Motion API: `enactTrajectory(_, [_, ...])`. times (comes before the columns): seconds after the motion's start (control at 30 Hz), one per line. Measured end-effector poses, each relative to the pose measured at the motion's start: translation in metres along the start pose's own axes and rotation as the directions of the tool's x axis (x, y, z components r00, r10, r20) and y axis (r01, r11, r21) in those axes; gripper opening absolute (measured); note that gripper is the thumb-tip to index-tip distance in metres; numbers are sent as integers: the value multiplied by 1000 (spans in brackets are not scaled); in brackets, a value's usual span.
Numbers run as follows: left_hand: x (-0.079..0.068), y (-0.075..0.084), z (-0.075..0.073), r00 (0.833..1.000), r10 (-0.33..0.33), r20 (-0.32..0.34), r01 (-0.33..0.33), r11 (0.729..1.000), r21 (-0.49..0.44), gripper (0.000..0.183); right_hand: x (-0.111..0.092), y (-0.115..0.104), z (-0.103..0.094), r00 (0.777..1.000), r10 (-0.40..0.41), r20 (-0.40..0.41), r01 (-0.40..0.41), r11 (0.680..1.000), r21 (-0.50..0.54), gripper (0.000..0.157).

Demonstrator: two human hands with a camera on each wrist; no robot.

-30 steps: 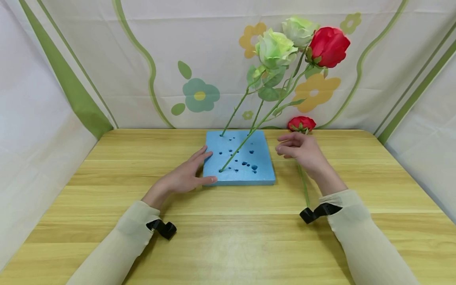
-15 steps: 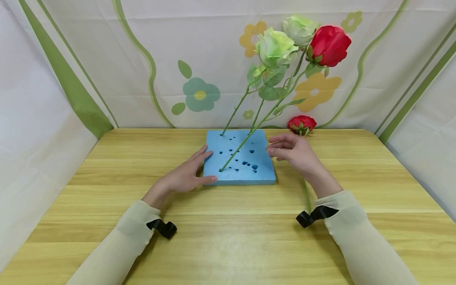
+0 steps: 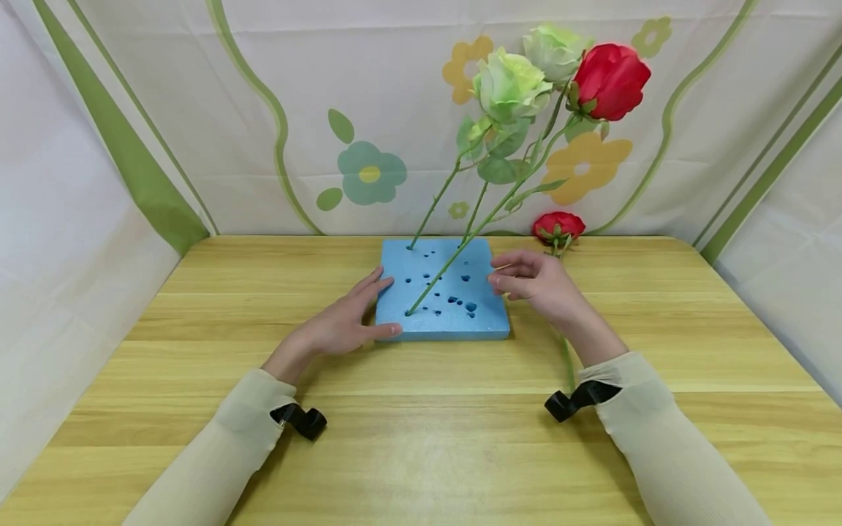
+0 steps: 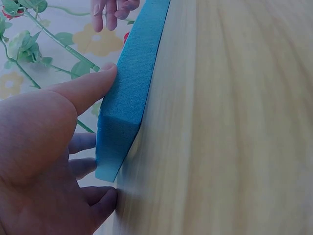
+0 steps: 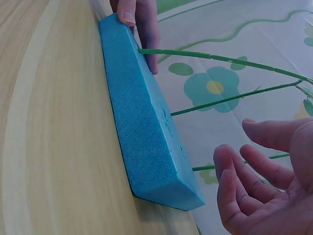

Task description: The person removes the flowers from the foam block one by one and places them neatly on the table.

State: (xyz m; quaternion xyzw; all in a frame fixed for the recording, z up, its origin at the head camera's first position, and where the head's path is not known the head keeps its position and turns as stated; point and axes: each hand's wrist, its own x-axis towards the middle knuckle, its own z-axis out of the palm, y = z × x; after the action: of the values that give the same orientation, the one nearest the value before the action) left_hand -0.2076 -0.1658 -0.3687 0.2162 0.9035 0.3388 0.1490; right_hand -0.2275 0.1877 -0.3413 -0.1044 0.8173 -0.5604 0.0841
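A blue foam block [image 3: 488, 321] pitted with holes lies flat on the table. My left hand [image 3: 335, 324] rests against its left side, fingers spread, with the thumb along the front edge of the top. In the left wrist view that thumb [image 4: 90, 88] touches the block. Three artificial stems stand slanted in the foam, bearing two pale green roses [image 3: 509, 86] and a red rose [image 3: 612, 80]. My right hand [image 3: 542, 288] holds nothing; its fingers are loosely bent beside the block's right edge. In the right wrist view, its fingertips are apart from the foam.
Another red rose [image 3: 558, 226] lies on the wooden table [image 3: 421, 446] to the right, its stem partly hidden under my right arm. Behind the table hangs a white curtain [image 3: 263, 197] printed with flowers.
My right hand has moved left, from above the lying rose to the block's right edge. The left hand and the standing roses keep their places.
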Motion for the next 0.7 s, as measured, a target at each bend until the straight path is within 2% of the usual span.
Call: enactTrajectory(0.7, [0,-1,0,1000,1,0,-1,1000,-6,94,2,2,3,999,23,43,-22,999,-31,43])
